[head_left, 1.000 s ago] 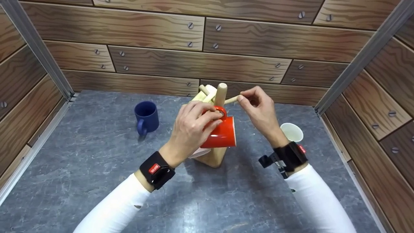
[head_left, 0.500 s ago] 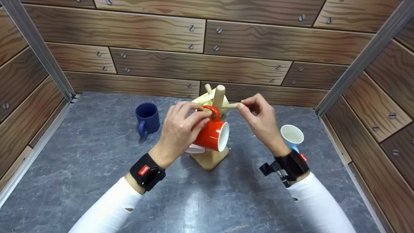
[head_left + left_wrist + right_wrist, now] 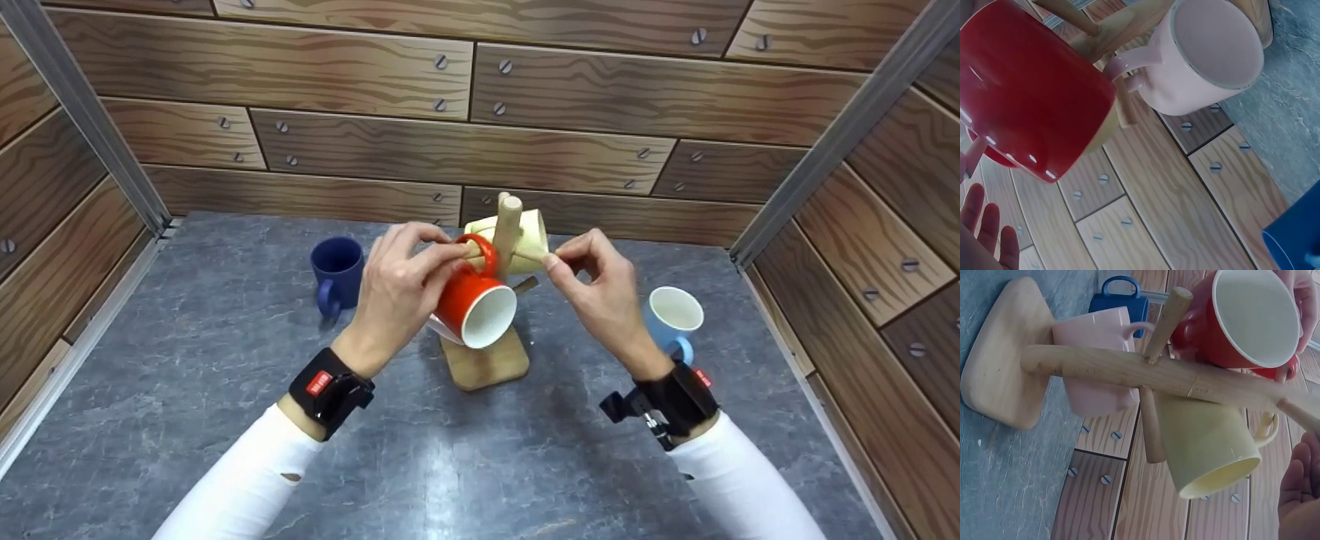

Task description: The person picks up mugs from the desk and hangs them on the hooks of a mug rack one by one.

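A wooden mug tree (image 3: pixel 508 225) stands in the middle of the table on a squarish base. My left hand (image 3: pixel 397 281) pinches the tip of its left upper peg, where a red mug (image 3: pixel 459 296) hangs by its handle, mouth toward me. My right hand (image 3: pixel 600 281) pinches the tip of the opposite peg with thumb and index finger. A yellow mug (image 3: pixel 1207 444) hangs behind the post. Below the red mug hangs a pink mug (image 3: pixel 1202 73), mostly hidden in the head view. A lower peg (image 3: pixel 1154 433) sticks out bare.
A dark blue mug (image 3: pixel 337 270) stands on the table at the left, close to my left hand. Behind my right wrist stands a light blue mug (image 3: pixel 664 330), white inside. Wood-patterned walls (image 3: pixel 360 139) border the grey table (image 3: pixel 225 360) at back and sides.
The mug tree has turned clockwise seen from above, carrying the red mug leftward until its mouth faces me and the yellow mug to the right. My left hand moved left with its peg.
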Demonstrator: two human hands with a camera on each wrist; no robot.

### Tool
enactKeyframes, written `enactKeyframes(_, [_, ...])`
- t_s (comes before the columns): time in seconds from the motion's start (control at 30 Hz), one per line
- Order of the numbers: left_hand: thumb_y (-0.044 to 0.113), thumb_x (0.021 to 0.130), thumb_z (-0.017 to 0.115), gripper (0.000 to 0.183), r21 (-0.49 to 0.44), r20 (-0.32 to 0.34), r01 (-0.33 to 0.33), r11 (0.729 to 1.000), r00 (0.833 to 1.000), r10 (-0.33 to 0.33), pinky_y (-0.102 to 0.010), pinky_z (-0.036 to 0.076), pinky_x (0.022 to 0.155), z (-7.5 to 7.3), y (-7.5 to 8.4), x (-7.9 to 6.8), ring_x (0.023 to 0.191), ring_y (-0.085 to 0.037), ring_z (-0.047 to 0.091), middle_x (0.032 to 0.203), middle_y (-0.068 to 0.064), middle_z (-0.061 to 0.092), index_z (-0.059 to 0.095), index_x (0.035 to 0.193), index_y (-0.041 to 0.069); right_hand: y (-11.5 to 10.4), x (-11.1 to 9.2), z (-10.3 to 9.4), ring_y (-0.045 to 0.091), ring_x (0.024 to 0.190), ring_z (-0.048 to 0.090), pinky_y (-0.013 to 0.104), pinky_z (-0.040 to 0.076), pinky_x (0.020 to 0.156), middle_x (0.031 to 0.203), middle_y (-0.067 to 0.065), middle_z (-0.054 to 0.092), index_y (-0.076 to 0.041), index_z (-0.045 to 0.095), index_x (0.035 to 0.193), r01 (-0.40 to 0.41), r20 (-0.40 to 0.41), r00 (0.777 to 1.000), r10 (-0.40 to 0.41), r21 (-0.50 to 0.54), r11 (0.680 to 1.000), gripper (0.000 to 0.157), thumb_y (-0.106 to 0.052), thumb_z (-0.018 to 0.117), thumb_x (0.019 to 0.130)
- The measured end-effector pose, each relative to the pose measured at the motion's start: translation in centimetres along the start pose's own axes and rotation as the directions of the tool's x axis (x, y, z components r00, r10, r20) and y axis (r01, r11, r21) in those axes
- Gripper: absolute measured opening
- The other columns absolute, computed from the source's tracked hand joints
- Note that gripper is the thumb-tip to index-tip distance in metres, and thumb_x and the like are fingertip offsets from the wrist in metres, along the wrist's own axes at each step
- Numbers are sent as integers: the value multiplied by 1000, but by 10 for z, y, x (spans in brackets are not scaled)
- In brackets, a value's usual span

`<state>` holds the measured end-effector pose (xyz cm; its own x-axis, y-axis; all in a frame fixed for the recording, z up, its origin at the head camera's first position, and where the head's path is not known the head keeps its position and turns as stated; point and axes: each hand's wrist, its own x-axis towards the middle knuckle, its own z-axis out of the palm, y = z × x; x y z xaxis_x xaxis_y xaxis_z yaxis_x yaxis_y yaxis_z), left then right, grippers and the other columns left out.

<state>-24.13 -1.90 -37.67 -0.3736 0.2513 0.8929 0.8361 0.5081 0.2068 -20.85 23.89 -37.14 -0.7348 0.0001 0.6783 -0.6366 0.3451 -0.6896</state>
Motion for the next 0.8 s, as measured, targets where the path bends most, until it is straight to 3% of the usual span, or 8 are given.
enactKeyframes(0.33, [19, 91, 80, 14, -9, 14, 66, 998, 998, -66, -39, 46, 77, -2, -3, 4, 89, -26, 64, 95, -4, 70, 83, 103, 13, -1, -4, 4, 15, 77, 59, 21, 50, 69, 91, 10, 64, 6, 62, 91, 15, -7, 1000, -15, 4, 1000, 10, 4, 71, 91])
enactKeyframes(0.8, [12, 90, 81, 16, -31, 3, 137, 990, 991, -137, -41, 48, 79, 6, -10, 8, 93, -24, 64, 98, -4, 72, 83, 105, 12, -6, -8, 13, 14, 79, 60, 21, 51, 71, 90, 10, 64, 7, 61, 91, 40, -24, 999, -40, -33, 999, 13, 4, 73, 89])
